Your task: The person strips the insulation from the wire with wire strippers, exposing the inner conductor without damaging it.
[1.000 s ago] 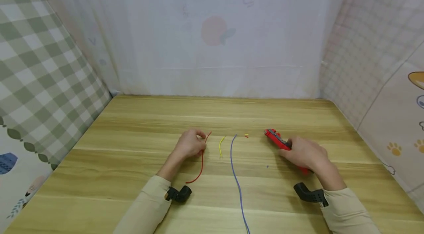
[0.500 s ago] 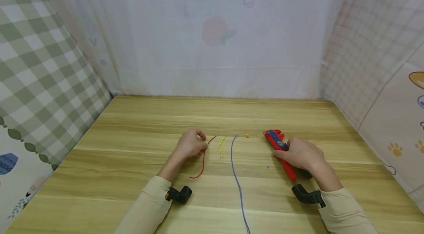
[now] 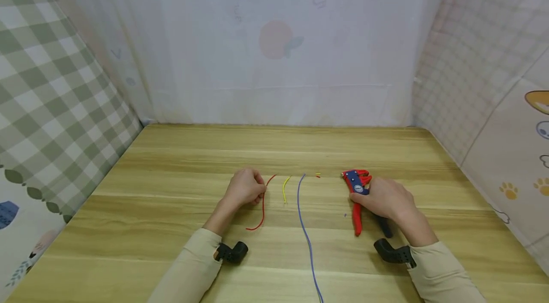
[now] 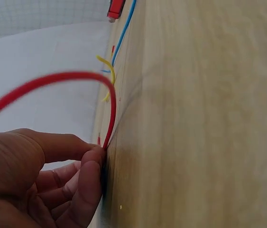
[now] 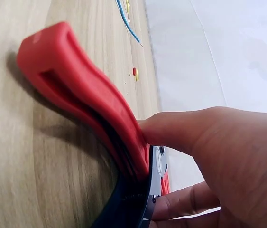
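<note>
My left hand [image 3: 245,187] pinches a red wire [image 3: 263,212] between thumb and fingertips, close to the tabletop. In the left wrist view the longer part of the red wire [image 4: 67,76] arcs up from the fingertips. My right hand [image 3: 389,198] grips red and dark blue wire strippers [image 3: 357,181] near the pivot, thumb on one side and fingers on the other. Their handles stand spread toward me; the red handle [image 5: 95,90] fills much of the right wrist view. Between the hands lie a short yellow wire [image 3: 284,191] and a long blue wire [image 3: 305,234].
Tiny red and yellow scraps [image 3: 318,175] lie beyond the blue wire's far end. A small blue scrap [image 3: 345,215] sits left of the strippers. The wooden table [image 3: 193,150] is bounded by a white cloth [image 3: 206,55] behind and cloths at both sides.
The right hand has turned the wire strippers so their flat face shows and the handles point toward me, shifting slightly left. The red wire's near end has moved a little right and away.
</note>
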